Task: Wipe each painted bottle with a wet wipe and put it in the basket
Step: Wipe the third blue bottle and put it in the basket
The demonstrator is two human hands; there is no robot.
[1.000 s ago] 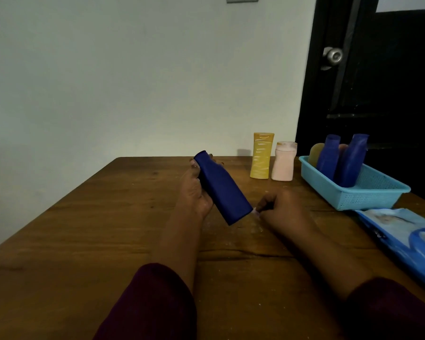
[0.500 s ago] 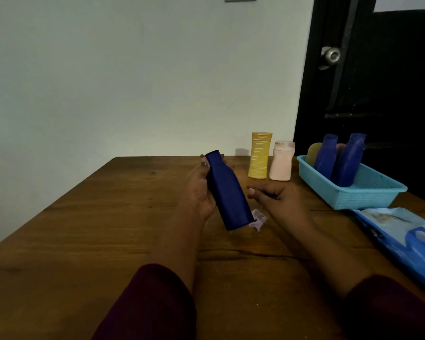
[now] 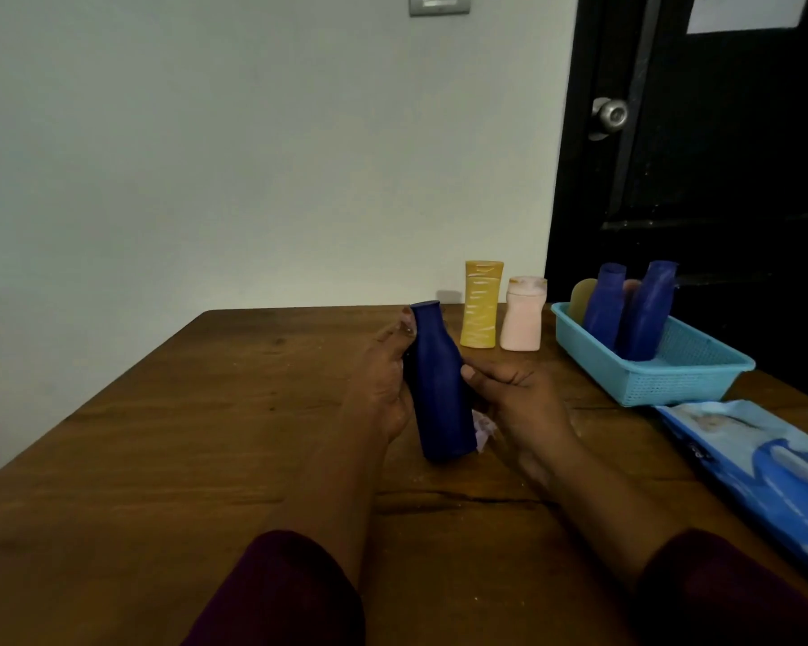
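Over the table (image 3: 206,412), left grip (image 3: 383,389) holds one blue bottle (image 3: 442,394), right grip (image 3: 523,403) one wipe (image 3: 483,431).

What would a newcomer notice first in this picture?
The eye goes first to the dark blue bottle, held nearly upright at the middle of the table: the left hand grips it and the right hand holds a pale wipe against its lower side. Next comes the light blue basket at the far right, with two blue bottles leaning in it, then the yellow bottle and pink bottle at the table's far edge.
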